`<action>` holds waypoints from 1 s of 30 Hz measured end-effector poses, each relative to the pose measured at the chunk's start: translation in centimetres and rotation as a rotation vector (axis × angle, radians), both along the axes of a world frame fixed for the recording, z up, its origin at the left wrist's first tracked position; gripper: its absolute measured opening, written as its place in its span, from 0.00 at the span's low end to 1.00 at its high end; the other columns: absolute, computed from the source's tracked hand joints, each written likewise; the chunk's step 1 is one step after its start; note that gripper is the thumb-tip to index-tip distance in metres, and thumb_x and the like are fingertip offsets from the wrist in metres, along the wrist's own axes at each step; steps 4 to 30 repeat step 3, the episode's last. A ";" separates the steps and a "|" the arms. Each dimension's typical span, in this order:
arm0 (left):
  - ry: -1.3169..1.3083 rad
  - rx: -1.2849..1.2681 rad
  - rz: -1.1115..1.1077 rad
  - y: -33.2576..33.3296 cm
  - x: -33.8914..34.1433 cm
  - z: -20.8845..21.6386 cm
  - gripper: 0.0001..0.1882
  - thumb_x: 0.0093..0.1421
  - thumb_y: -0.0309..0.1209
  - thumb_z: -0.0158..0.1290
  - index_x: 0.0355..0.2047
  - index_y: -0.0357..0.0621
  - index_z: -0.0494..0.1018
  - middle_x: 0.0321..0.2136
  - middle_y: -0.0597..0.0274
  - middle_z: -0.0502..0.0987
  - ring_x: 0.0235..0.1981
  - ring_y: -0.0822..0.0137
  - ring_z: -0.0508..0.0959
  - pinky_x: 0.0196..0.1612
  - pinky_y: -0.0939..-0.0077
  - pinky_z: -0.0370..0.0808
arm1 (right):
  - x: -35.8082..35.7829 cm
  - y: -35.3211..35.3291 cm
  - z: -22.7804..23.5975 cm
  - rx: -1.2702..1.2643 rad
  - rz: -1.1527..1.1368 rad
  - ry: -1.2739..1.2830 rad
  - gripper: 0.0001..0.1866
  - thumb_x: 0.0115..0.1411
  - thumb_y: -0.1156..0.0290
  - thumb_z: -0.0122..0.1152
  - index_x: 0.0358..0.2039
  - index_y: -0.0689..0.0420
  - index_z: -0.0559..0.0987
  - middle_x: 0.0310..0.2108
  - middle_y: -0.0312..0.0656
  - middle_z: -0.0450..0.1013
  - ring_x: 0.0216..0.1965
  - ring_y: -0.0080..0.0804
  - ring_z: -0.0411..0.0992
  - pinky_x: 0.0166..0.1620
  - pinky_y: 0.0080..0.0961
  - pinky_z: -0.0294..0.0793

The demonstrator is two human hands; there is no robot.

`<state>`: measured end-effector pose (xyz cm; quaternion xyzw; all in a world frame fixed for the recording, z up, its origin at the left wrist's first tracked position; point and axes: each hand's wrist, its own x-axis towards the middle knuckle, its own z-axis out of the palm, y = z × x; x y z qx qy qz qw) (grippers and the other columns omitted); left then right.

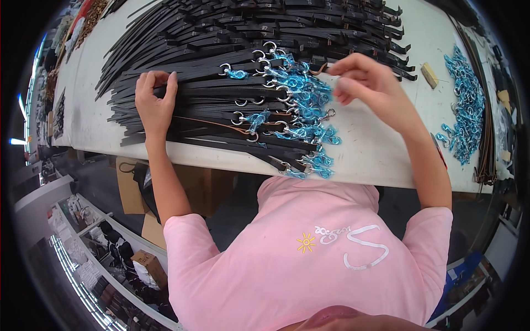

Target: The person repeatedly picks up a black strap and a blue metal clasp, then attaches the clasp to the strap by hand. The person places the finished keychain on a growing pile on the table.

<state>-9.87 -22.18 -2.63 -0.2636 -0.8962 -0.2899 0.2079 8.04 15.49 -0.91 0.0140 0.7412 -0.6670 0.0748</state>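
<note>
My left hand [153, 100] is closed, thumb and fingers bent around a black strap [193, 88] in the nearer bundle. My right hand [371, 88] hovers at the right end of the bundle with its fingers curled. Beside its fingertips is a bent strap end with a brown underside [319, 69]; whether the fingers grip anything is hidden. Metal swivel snap hooks in blue plastic film [295, 81] lie along the right ends of the nearer straps, attached by metal rings. One strap shows a brown edge [212, 124].
More black straps [243, 25] with bent ends are heaped across the far side of the white table [406, 160]. Loose film-wrapped hooks [464, 105] form a pile at the right, near a small yellowish block [429, 75]. Brown strips [487, 138] hang along the right edge. Cardboard [130, 187] stands below the table.
</note>
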 end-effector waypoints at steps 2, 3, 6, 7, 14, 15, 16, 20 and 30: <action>-0.045 0.022 -0.039 1.2 -0.7 1.5 0.08 0.61 0.32 0.62 0.31 0.41 0.77 0.27 0.61 0.76 0.31 0.66 0.75 0.41 0.68 0.72 | 1.4 3.7 0.5 0.410 -0.159 0.254 0.11 0.69 0.74 0.54 0.49 0.61 0.78 0.38 0.42 0.81 0.41 0.27 0.80 0.46 0.21 0.79; -0.064 0.035 -0.060 2.1 -1.2 2.6 0.07 0.61 0.33 0.62 0.33 0.42 0.79 0.28 0.61 0.76 0.33 0.66 0.76 0.42 0.67 0.73 | 1.4 4.3 0.2 0.413 -0.165 0.263 0.11 0.69 0.74 0.54 0.49 0.61 0.78 0.38 0.42 0.81 0.41 0.27 0.80 0.46 0.21 0.79; -0.064 0.035 -0.060 2.1 -1.2 2.6 0.07 0.61 0.33 0.62 0.33 0.42 0.79 0.28 0.61 0.76 0.33 0.66 0.76 0.42 0.67 0.73 | 1.4 4.3 0.2 0.413 -0.165 0.263 0.11 0.69 0.74 0.54 0.49 0.61 0.78 0.38 0.42 0.81 0.41 0.27 0.80 0.46 0.21 0.79; -0.064 0.035 -0.060 2.1 -1.2 2.6 0.07 0.61 0.33 0.62 0.33 0.42 0.79 0.28 0.61 0.76 0.33 0.66 0.76 0.42 0.67 0.73 | 1.4 4.3 0.2 0.413 -0.165 0.263 0.11 0.69 0.74 0.54 0.49 0.61 0.78 0.38 0.42 0.81 0.41 0.27 0.80 0.46 0.21 0.79; -0.064 0.035 -0.060 2.1 -1.2 2.6 0.07 0.61 0.33 0.62 0.33 0.42 0.79 0.28 0.61 0.76 0.33 0.66 0.76 0.42 0.67 0.73 | 1.4 4.3 0.2 0.413 -0.165 0.263 0.11 0.69 0.74 0.54 0.49 0.61 0.78 0.38 0.42 0.81 0.41 0.27 0.80 0.46 0.21 0.79; -0.064 0.035 -0.060 2.1 -1.2 2.6 0.07 0.61 0.33 0.62 0.33 0.42 0.79 0.28 0.61 0.76 0.33 0.66 0.76 0.42 0.67 0.73 | 1.4 4.3 0.2 0.413 -0.165 0.263 0.11 0.69 0.74 0.54 0.49 0.61 0.78 0.38 0.42 0.81 0.41 0.27 0.80 0.46 0.21 0.79; -0.064 0.035 -0.060 2.1 -1.2 2.6 0.07 0.61 0.33 0.62 0.33 0.42 0.79 0.28 0.61 0.76 0.33 0.66 0.76 0.42 0.67 0.73 | 1.4 4.3 0.2 0.413 -0.165 0.263 0.11 0.69 0.74 0.54 0.49 0.61 0.78 0.38 0.42 0.81 0.41 0.27 0.80 0.46 0.21 0.79; -0.064 0.035 -0.060 2.1 -1.2 2.6 0.07 0.61 0.33 0.62 0.33 0.42 0.79 0.28 0.61 0.76 0.33 0.66 0.76 0.42 0.67 0.73 | 1.4 4.3 0.2 0.413 -0.165 0.263 0.11 0.69 0.74 0.54 0.49 0.61 0.78 0.38 0.42 0.81 0.41 0.27 0.80 0.46 0.21 0.79; -0.064 0.035 -0.060 2.1 -1.2 2.6 0.07 0.61 0.33 0.62 0.33 0.42 0.79 0.28 0.61 0.76 0.33 0.66 0.76 0.42 0.67 0.73 | 1.4 4.3 0.2 0.413 -0.165 0.263 0.11 0.69 0.74 0.54 0.49 0.61 0.78 0.38 0.42 0.81 0.41 0.27 0.80 0.46 0.21 0.79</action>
